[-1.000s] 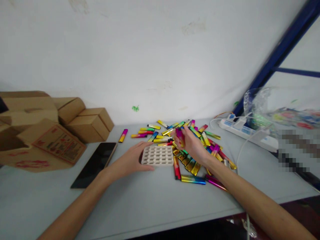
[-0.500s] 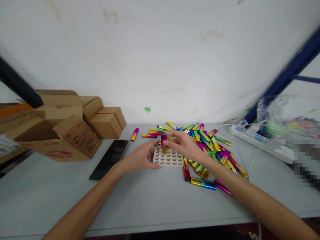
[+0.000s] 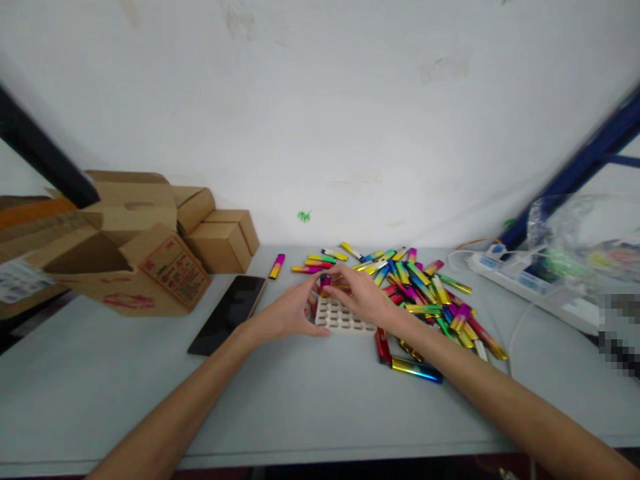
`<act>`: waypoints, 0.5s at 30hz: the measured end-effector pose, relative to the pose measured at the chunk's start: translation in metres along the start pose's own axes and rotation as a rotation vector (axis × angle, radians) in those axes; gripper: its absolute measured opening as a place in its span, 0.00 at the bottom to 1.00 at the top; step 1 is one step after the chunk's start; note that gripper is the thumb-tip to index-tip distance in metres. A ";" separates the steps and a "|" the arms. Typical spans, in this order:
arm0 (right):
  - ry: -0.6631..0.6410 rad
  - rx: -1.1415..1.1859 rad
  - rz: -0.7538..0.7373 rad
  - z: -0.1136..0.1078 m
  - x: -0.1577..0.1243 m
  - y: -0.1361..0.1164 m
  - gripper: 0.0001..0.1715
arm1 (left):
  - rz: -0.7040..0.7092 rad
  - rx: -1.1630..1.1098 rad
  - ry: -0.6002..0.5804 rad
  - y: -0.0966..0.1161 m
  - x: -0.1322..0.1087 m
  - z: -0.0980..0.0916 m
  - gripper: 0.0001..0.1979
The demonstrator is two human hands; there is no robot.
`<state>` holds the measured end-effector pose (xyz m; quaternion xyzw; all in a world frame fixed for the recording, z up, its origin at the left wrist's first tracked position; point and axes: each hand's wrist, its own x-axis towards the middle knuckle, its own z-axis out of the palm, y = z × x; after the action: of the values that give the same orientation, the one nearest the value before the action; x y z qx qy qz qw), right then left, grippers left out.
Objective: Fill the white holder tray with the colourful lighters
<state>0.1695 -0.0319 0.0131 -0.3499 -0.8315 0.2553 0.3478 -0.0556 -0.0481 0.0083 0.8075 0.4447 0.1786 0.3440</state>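
A white tray (image 3: 345, 320) with rows of oval holes lies on the grey table (image 3: 300, 400). My left hand (image 3: 287, 312) grips its left edge. My right hand (image 3: 361, 295) reaches over the tray's far side, fingers pinched on a magenta-and-yellow lighter (image 3: 326, 281) standing upright at the tray's back left corner. A heap of several metallic, many-coloured lighters (image 3: 425, 293) spreads to the right of the tray, and both forearms come in from the bottom edge.
A black phone (image 3: 230, 313) lies left of the tray. Open and closed cardboard boxes (image 3: 145, 260) stand at the back left. A lone pink lighter (image 3: 277, 265) lies near them. A white power strip (image 3: 530, 280) and a clear plastic bag (image 3: 580, 233) sit right.
My right hand carried the lighter from above the heap leftwards and down to the tray's back left corner. My left hand stayed on the tray's edge. The view shifted left.
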 end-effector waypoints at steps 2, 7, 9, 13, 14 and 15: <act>-0.021 -0.029 -0.003 -0.001 0.001 -0.002 0.07 | 0.000 -0.007 0.001 0.001 0.000 0.000 0.51; -0.054 -0.031 0.006 -0.006 0.004 -0.002 0.09 | -0.022 0.048 0.016 0.004 0.000 -0.002 0.40; -0.067 -0.047 0.015 -0.014 0.003 -0.004 0.14 | -0.026 0.064 0.018 0.006 0.000 -0.003 0.35; -0.076 -0.075 0.024 -0.051 -0.014 -0.013 0.16 | -0.029 0.076 0.022 0.009 -0.001 -0.007 0.29; -0.118 -0.098 0.032 -0.063 -0.023 -0.017 0.15 | -0.034 0.090 0.031 0.009 -0.001 -0.008 0.28; -0.181 -0.110 0.046 -0.074 -0.034 -0.021 0.15 | -0.037 0.108 0.043 0.009 -0.001 -0.009 0.29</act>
<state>0.2344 -0.0580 0.0598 -0.3628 -0.8640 0.2480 0.2457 -0.0565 -0.0482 0.0211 0.8126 0.4758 0.1652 0.2934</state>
